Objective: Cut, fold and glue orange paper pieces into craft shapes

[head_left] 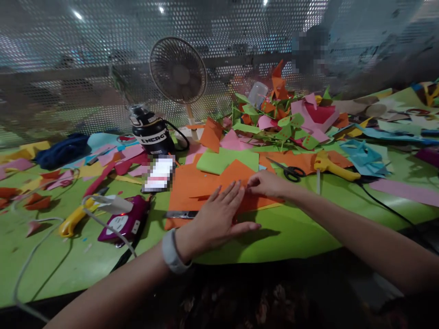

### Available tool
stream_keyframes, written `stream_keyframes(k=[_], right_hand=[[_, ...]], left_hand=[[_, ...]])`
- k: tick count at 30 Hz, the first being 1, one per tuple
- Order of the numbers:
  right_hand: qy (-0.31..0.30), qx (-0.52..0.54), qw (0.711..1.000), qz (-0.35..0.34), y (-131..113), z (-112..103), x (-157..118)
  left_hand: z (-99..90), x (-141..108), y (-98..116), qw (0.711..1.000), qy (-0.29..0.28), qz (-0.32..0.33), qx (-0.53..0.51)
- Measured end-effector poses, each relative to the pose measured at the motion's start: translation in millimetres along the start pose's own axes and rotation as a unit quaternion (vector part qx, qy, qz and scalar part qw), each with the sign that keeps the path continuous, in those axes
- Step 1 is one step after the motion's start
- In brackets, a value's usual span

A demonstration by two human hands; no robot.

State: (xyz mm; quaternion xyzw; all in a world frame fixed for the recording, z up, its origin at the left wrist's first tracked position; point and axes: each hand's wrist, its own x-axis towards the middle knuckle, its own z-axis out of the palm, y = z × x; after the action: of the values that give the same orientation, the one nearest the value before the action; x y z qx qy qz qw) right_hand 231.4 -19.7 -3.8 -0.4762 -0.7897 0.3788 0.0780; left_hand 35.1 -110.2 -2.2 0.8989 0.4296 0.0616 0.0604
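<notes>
My left hand (221, 212), with a light grey band at the wrist, lies flat with fingers outstretched on orange paper (185, 183). Just right of its fingertips, my right hand (269, 185) has thumb and fingers pinched at the edge of an orange paper piece (236, 172); the exact grip is partly hidden. Beside my left wrist rests a cutter knife (181, 214) on the orange paper. A green paper piece (224, 161) lies behind the hands. Black-handled scissors (294, 173) sit beyond my right hand, near a yellow glue gun (338, 169).
Left of the papers are a phone (159, 173), a purple power box (126, 219) with cables and another yellow glue gun (73, 217). A black bottle (151, 132) and a fan (178, 71) stand behind. Colourful paper cutouts (288, 125) are heaped at the back right.
</notes>
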Motion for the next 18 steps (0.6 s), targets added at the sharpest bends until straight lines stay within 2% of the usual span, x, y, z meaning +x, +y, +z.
stream_keyframes(k=[2, 5, 14, 18], right_hand=[[-0.004, 0.008, 1.000, -0.007, 1.1, 1.1, -0.4], [0.005, 0.001, 1.000, -0.016, 2.7, 2.3, -2.0], [-0.014, -0.008, 0.999, -0.038, 4.6, -0.5, -3.2], [-0.028, -0.035, 0.999, -0.015, 14.3, -11.0, -9.9]], left_hand=[[7.1, 4.8, 7.3, 0.999, -0.035, -0.028, -0.014], [10.8, 5.4, 7.4, 0.997, -0.055, -0.046, -0.033], [16.1, 5.3, 7.9, 0.996, -0.039, -0.071, -0.039], [21.3, 4.5, 6.6, 0.997, -0.027, -0.063, -0.031]])
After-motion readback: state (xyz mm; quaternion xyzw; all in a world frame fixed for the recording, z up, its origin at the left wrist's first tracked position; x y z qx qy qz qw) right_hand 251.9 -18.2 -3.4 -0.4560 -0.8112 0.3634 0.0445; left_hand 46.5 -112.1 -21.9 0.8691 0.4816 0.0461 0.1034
